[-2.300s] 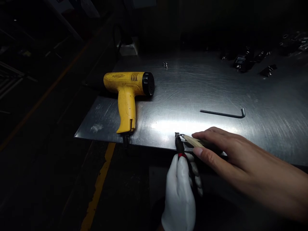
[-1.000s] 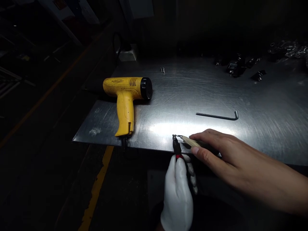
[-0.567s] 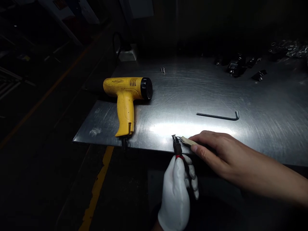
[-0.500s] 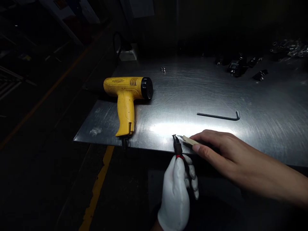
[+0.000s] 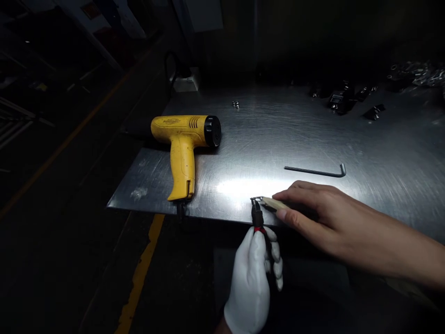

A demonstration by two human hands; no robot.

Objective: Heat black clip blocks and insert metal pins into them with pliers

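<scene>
My left hand, in a white glove, is closed around a pair of pliers with dark jaws and a bit of red at the grip. The jaws point away from me over the table's front edge and grip a small metal part. From the right, my bare right hand pinches a cream-handled tool with a thin metal tip. That tip meets or nearly meets the small part; contact is too fine to tell. Past my right hand lies a hex key, flat on the metal table.
A yellow heat gun lies on the left of the table. Small metal pieces sit farther back. Black parts and a pile of shiny fittings lie at the back right. A white power block stands at the back left.
The cream-handled tool has shifted slightly left, bringing its tip up to the part in the pliers. My left hand keeps its grip on the pliers. The whole view has moved slightly.
</scene>
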